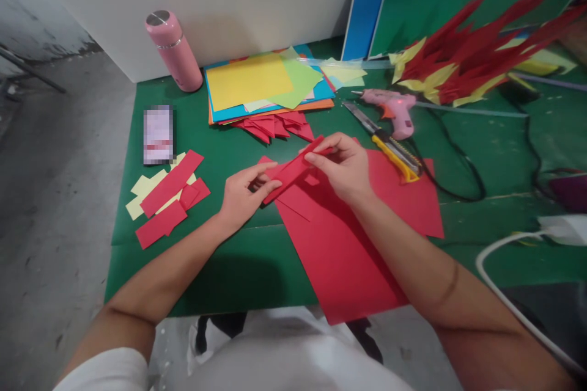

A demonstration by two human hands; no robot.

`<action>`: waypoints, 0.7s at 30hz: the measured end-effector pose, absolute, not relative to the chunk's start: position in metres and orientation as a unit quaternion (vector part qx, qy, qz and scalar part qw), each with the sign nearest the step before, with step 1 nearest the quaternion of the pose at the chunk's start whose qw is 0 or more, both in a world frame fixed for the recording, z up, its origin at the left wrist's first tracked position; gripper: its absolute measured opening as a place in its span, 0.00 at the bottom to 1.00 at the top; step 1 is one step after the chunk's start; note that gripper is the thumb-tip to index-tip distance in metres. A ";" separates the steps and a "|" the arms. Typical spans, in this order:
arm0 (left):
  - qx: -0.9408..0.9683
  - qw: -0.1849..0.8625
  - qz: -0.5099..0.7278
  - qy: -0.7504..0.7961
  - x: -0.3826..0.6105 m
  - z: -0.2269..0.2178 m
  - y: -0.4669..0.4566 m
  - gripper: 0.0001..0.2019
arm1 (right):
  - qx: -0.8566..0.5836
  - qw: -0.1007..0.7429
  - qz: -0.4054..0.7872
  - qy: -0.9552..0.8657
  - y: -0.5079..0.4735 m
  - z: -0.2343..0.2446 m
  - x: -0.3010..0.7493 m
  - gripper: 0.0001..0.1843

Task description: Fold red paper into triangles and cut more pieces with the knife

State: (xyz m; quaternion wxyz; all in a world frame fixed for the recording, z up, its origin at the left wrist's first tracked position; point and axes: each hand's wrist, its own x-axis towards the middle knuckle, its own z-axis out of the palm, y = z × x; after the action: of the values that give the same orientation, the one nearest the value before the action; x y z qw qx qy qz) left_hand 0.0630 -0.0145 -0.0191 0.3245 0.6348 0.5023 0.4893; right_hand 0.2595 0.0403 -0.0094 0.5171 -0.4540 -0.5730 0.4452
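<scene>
Our shirt point(275, 361) fills bottom centre while our left hand point(245, 195) and right hand point(347, 170) pinch one red strip point(292, 175) mid-frame, where we do best to keep its edges flush.

Tabletop point(199, 128) gap between phone point(159, 134) and paper stack point(250, 82), glue gun point(394, 107) and cutter point(394, 153) blocking right of hands point(348, 172), bottle point(177, 52) beyond phone

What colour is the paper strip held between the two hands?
The paper strip is plain red, as the head view shows.
</scene>
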 end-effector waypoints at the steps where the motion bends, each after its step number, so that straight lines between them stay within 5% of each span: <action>1: 0.637 0.321 0.489 0.502 0.063 -0.019 -0.014 0.15 | -0.452 0.521 0.444 -0.573 0.040 -0.010 0.259 0.16; 21: 0.678 0.224 0.509 0.481 0.063 -0.015 -0.013 0.07 | -0.442 0.581 0.382 -0.566 0.044 -0.012 0.259 0.13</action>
State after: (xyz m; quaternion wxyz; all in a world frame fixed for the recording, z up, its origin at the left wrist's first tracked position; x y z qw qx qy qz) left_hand 0.0633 -0.0135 -0.0151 0.2242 0.6776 0.4811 0.5091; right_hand 0.2589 0.0441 -0.0124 0.5812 -0.4424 -0.5663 0.3818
